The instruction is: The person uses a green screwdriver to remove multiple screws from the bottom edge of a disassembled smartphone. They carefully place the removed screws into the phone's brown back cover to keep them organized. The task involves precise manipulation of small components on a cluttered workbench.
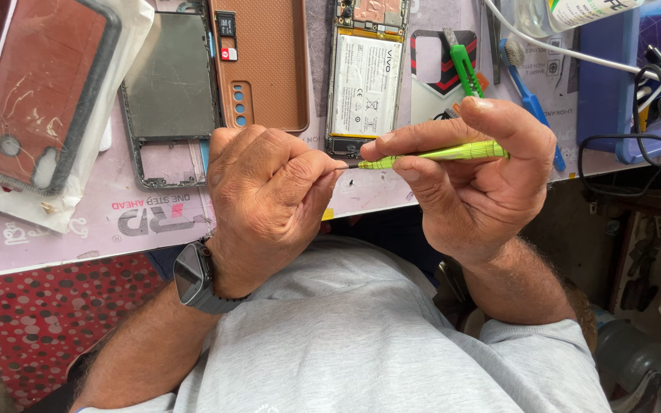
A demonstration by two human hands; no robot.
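1. Screwdriver (437, 155), slim and lime green, lies pinched in my right hand (476, 183), fingers curled around it, tip pointing to nine o'clock.
2. My left hand (265, 203) is a closed fist at that tip; I cannot tell what it grips.
3. At twelve o'clock lies an opened phone (365, 73) on the work mat (78, 229).

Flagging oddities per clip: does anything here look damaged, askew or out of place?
Nothing looks spilled or broken. The opened phone lies on the mat with its battery exposed, beside its brown back cover and a bare frame. The right hand holds a green screwdriver against the closed left hand.
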